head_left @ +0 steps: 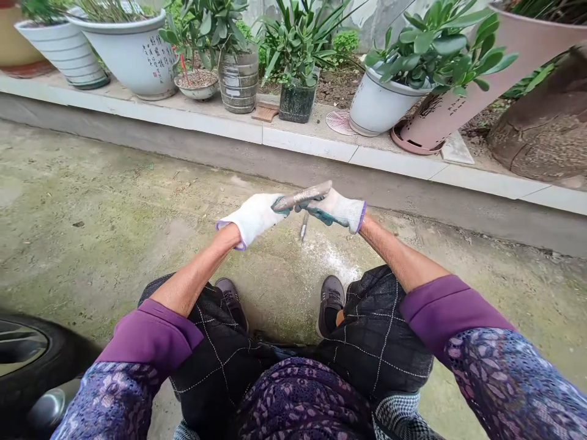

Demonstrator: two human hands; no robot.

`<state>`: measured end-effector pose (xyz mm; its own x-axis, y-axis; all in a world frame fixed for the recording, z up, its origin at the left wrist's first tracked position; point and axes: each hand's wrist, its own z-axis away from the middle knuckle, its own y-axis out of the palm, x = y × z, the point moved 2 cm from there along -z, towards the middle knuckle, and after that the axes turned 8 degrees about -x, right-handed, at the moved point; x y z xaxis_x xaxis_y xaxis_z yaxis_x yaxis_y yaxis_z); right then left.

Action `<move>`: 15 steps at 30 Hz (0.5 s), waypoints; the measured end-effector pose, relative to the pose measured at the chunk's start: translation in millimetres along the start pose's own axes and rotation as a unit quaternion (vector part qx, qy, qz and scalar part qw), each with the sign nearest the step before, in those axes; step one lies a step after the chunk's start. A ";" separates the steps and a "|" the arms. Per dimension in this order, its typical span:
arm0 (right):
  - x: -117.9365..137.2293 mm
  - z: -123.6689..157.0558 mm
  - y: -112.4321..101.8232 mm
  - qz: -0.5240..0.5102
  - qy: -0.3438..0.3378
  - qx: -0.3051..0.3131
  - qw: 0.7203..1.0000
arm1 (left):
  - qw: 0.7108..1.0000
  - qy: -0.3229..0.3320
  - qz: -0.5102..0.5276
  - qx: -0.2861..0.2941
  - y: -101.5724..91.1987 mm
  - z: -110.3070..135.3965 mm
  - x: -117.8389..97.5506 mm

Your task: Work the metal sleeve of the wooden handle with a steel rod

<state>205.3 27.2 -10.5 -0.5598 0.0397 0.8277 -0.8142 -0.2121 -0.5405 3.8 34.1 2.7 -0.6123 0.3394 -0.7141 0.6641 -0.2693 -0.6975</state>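
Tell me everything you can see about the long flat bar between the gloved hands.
The flat bar is long, slim and dull greyish-brown, with pale marks along its visible side, too small to read. Whether it is stone, metal or something else, I cannot tell. It is held above the ground, slanting up toward the right of the picture. The left hand grips one end; the right hand holds it near the other.
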 end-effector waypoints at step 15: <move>3.6 2.0 -1.3 0.136 -0.120 -0.186 0.966 | 0.805 -0.170 0.559 -0.101 20.2 -23.9 -5.6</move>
<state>204.7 25.7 -6.6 -0.7452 -0.2058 0.6343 -0.6661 0.1849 -0.7225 31.0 48.3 -5.8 0.3573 -0.2888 -0.8882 0.9173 -0.0707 0.3920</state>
